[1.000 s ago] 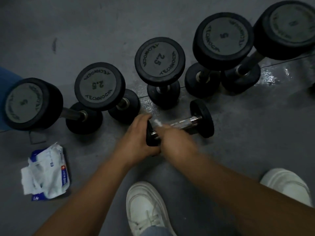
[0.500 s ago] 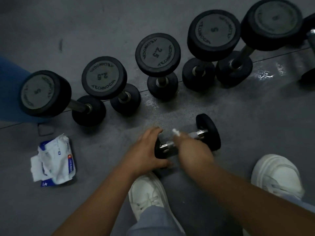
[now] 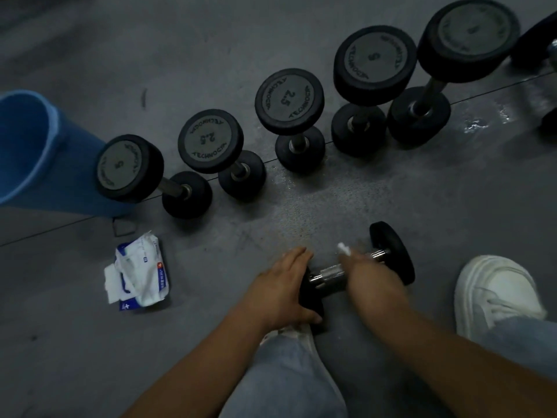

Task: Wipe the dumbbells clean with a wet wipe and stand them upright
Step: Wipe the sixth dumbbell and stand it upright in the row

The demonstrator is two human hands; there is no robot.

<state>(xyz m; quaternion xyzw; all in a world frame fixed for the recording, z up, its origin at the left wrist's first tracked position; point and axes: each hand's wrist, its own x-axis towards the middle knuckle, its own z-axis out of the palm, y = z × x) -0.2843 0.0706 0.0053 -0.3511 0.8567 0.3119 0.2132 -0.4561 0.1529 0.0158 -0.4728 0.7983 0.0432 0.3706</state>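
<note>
A small black dumbbell (image 3: 391, 251) with a chrome handle lies on its side on the grey floor in front of me. My left hand (image 3: 280, 289) grips its near end plate from the left. My right hand (image 3: 372, 280) is over the chrome handle and holds a white wet wipe (image 3: 343, 248), a corner of which sticks out past the fingers. Behind them, several black dumbbells stand upright in a row, among them a 2.5 one (image 3: 289, 101) and a larger one (image 3: 375, 64).
A pack of wet wipes (image 3: 141, 276) lies on the floor to the left. A blue bucket (image 3: 33, 152) stands at the far left beside the row. My white shoes (image 3: 494, 294) and jeans are close to the lying dumbbell. Wet patches shine on the floor.
The view has shifted, so the row, the pack and the bucket sit further right and up. My right hand with the wipe has slid along the chrome handle toward the far plate.
</note>
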